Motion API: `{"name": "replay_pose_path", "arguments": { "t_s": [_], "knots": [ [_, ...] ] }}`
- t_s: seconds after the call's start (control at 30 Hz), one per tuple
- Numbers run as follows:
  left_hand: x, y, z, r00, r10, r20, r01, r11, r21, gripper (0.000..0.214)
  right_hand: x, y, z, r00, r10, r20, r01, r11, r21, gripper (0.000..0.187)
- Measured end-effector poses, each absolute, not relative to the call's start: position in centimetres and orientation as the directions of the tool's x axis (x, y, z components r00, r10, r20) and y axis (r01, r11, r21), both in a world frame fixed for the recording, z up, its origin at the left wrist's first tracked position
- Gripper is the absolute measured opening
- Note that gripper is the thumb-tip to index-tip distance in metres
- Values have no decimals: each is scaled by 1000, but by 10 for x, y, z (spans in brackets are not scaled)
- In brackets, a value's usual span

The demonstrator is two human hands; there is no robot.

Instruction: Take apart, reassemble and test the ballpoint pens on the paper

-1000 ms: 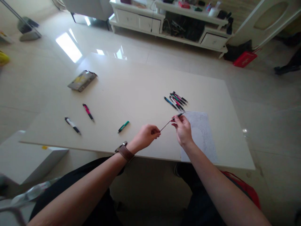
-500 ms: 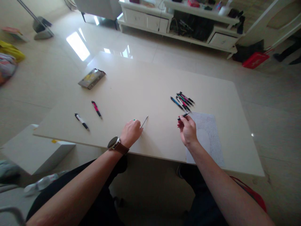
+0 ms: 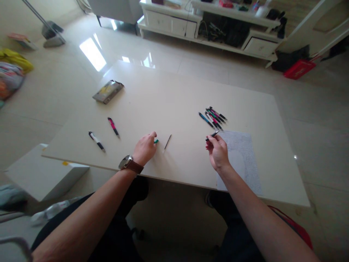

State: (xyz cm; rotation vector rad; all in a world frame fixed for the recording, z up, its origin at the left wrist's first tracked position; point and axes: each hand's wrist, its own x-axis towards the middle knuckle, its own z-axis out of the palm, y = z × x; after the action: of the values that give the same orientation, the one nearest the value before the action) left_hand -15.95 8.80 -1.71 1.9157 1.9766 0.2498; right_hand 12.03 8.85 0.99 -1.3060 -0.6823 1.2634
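Note:
My left hand (image 3: 145, 148), with a watch on its wrist, is low over the table with curled fingers around a small green pen barrel (image 3: 156, 141). Most of that piece is hidden by the hand. Just right of it, a thin dark pen refill (image 3: 168, 142) lies on the tabletop, apart from the fingers. My right hand (image 3: 217, 151) is closed on the black lower part of a pen (image 3: 212, 136), its metal tip pointing up and right. It is above the left edge of a printed sheet (image 3: 247, 156).
Several pens (image 3: 214, 117) lie bunched beyond my right hand. A pink pen (image 3: 113, 127) and a white pen (image 3: 96, 141) lie at the left of the table (image 3: 163, 94). A grey box (image 3: 108, 92) rests at the far left.
My left hand has let go of the refill, which now lies on the table, and has shifted left to the green barrel. The right hand keeps its grip, almost still.

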Motion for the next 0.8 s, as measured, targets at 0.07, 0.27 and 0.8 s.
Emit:
{"name": "replay_pose_path", "arguments": {
  "t_s": [0.07, 0.27, 0.8],
  "knots": [
    [-154, 90, -13, -42, 996, -77, 864, 75, 498, 31, 121, 89, 10, 255, 929, -268, -287, -192, -938, 23],
    [-131, 93, 7, -154, 983, 96, 499, -7, 866, 27, 120, 88, 13, 253, 928, -272, -261, -205, -943, 23],
    [-155, 92, -8, -110, 985, -130, 820, 164, 549, 31, 118, 85, 11, 174, 934, -311, -271, -258, -927, 17]
  ]
}}
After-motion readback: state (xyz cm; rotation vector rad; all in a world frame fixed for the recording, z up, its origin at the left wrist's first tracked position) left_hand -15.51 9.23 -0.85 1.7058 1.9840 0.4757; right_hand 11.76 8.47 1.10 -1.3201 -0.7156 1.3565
